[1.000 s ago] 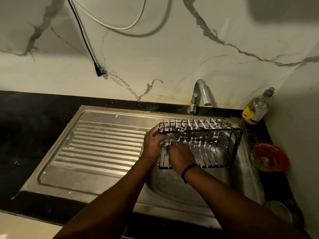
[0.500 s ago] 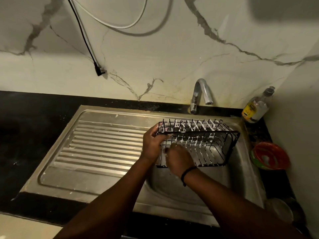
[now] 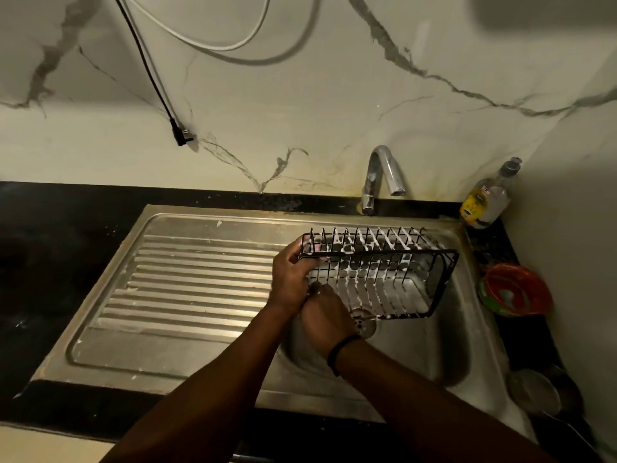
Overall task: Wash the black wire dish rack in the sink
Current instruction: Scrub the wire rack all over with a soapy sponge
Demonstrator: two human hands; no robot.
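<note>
The black wire dish rack (image 3: pixel 384 275), streaked with white soap foam, is held tilted over the steel sink basin (image 3: pixel 434 349). My left hand (image 3: pixel 290 279) grips the rack's upper left corner, fingers curled round the rim wire. My right hand (image 3: pixel 325 319), with a black band on the wrist, is at the rack's near left lower corner, back of the hand towards me. Its fingers are hidden under the rack, so what they hold is not visible. The drain (image 3: pixel 364 324) shows just below the rack.
A chrome tap (image 3: pixel 380 175) stands behind the basin, with no water visible. The ribbed drainboard (image 3: pixel 187 279) lies left. A soap bottle (image 3: pixel 485 202), a red bowl (image 3: pixel 516 290) and steel vessels (image 3: pixel 534 392) line the right counter. A black plug (image 3: pixel 182 135) hangs on the wall.
The rack has tipped further, its near edge lifted and right end swung up. My right hand has slid down from the rack's left wires to its lower left corner.
</note>
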